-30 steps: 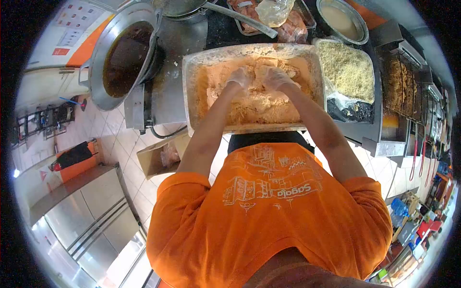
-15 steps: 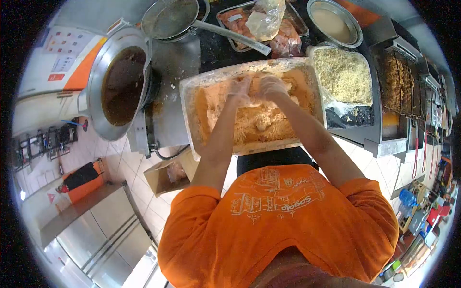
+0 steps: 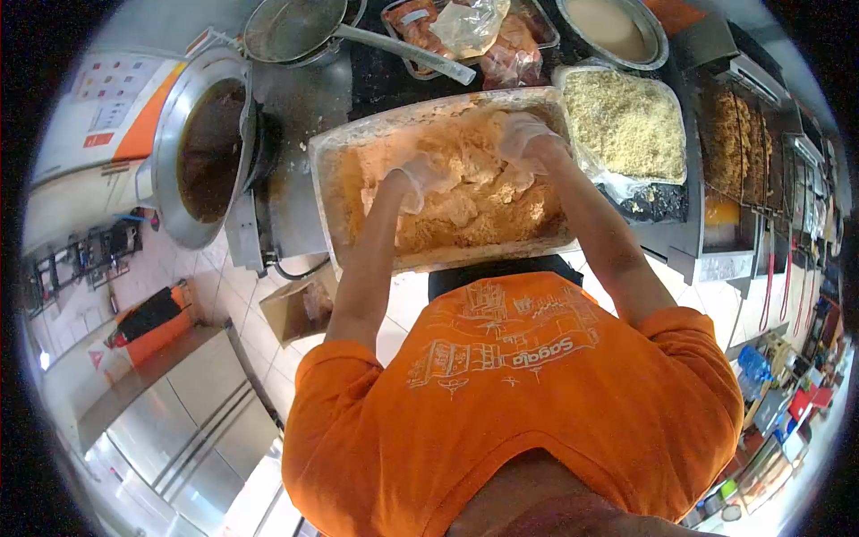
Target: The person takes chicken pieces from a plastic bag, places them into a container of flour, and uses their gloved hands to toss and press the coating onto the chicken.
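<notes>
A white rectangular tub (image 3: 324, 192) holds orange-tinted flour (image 3: 425, 234) and several coated pieces that look like chicken (image 3: 474, 170). My left hand (image 3: 422, 175), in a clear plastic glove, reaches into the left-middle of the flour; its fingers are partly buried and blurred. Toward the tub's back right corner is my right hand (image 3: 530, 136), gloved the same way, touching the flour there. Motion smears its fingers, so what they grip, if anything, is hidden. Coated pieces lie heaped between the two hands.
A tray of pale crumbs (image 3: 626, 121) stands right of the tub, with fried pieces in a fryer (image 3: 734, 148) beyond. Behind are packed raw meat (image 3: 512, 55), a bowl of pale liquid (image 3: 613, 34) and a strainer (image 3: 295, 27). A wok of dark oil (image 3: 210, 157) is at left.
My hands were close together at the back middle of the tub. Now they are apart: the left has come nearer and leftward, the right has shifted to the back right.
</notes>
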Available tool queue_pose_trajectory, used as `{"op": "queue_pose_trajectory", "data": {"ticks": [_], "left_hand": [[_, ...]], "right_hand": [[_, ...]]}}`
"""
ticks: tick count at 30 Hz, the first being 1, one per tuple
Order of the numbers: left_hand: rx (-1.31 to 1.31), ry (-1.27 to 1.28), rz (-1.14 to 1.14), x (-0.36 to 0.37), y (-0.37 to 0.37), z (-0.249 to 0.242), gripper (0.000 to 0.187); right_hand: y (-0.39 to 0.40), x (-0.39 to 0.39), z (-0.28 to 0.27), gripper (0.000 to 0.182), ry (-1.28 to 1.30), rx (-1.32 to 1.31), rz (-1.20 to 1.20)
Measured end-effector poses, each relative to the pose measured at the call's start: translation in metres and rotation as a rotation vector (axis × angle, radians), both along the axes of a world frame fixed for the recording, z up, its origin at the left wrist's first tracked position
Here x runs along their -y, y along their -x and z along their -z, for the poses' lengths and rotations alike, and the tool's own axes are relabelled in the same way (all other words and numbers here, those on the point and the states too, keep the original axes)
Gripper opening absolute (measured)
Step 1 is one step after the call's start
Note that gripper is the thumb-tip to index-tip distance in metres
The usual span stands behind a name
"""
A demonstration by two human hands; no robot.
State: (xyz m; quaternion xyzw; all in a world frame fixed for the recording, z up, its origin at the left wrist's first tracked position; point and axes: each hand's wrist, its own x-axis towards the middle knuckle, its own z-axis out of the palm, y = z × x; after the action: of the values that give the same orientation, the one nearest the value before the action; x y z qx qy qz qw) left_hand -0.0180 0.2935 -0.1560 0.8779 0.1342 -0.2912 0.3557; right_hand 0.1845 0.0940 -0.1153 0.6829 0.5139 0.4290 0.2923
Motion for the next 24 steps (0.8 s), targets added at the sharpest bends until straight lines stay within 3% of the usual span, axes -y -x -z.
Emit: {"op": "queue_pose_trajectory", "data": {"ticks": [1,2,4,5,7,9,12,14,17,18,19,21,22,23,24], "left_hand": [[-0.183,-0.147,0.058,0.025,-0.015,-0.066,0.057],[-0.366,-0.293,0.12,0.042,-0.027,-0.103,0.058],[-0.305,-0.281,0.083,0.046,-0.036,-0.082,0.054],[-0.239,-0.266,0.05,0.048,-0.039,-0.069,0.049],[-0.177,-0.347,0.021,0.055,-0.044,-0.046,0.046],[-0.107,-0.423,-0.006,0.056,-0.056,-0.041,0.043],[-0.312,-0.353,-0.022,0.056,-0.063,-0.053,0.038],[-0.275,-0.379,0.072,0.053,-0.06,-0.069,0.045],[-0.396,-0.402,0.146,0.048,-0.049,-0.082,0.052],[-0.388,-0.411,0.148,0.038,-0.037,-0.061,0.052],[-0.061,-0.452,0.21,0.024,-0.016,-0.018,0.054],[0.266,-0.471,0.27,0.02,0.003,-0.033,0.057],[0.171,-0.486,0.068,0.018,0.007,-0.05,0.059],[0.12,-0.49,-0.035,0.01,0.011,-0.057,0.059],[0.072,-0.495,-0.14,0.001,0.015,-0.064,0.061]], "right_hand": [[0.0,0.006,0.005,0.025,-0.135,0.547,0.027],[-0.002,0.005,0.005,0.021,-0.01,-0.174,-0.081],[-0.006,0.003,0.038,0.018,0.118,-0.9,-0.188],[-0.004,-0.004,0.097,0.019,0.005,-0.281,-0.154],[-0.001,-0.013,0.123,0.02,-0.114,0.338,-0.096],[0.003,-0.019,0.087,0.02,0.061,-0.069,-0.106],[0.016,-0.021,0.045,0.021,0.321,-0.69,-0.123],[0.003,-0.024,0.055,0.022,0.326,-0.825,-0.087],[0.016,-0.016,-0.028,0.025,0.168,-1.308,0.102],[0.019,-0.012,-0.058,0.027,0.136,-1.368,0.14],[0.02,-0.007,-0.082,0.028,0.123,-1.409,0.173],[0.012,0.002,-0.084,0.03,0.344,-1.385,0.203],[0.008,0.007,-0.076,0.031,0.498,-1.353,0.208],[-0.009,0.023,-0.025,0.034,0.315,-1.443,0.014],[-0.012,0.023,-0.019,0.036,0.218,-1.486,-0.084]]}}
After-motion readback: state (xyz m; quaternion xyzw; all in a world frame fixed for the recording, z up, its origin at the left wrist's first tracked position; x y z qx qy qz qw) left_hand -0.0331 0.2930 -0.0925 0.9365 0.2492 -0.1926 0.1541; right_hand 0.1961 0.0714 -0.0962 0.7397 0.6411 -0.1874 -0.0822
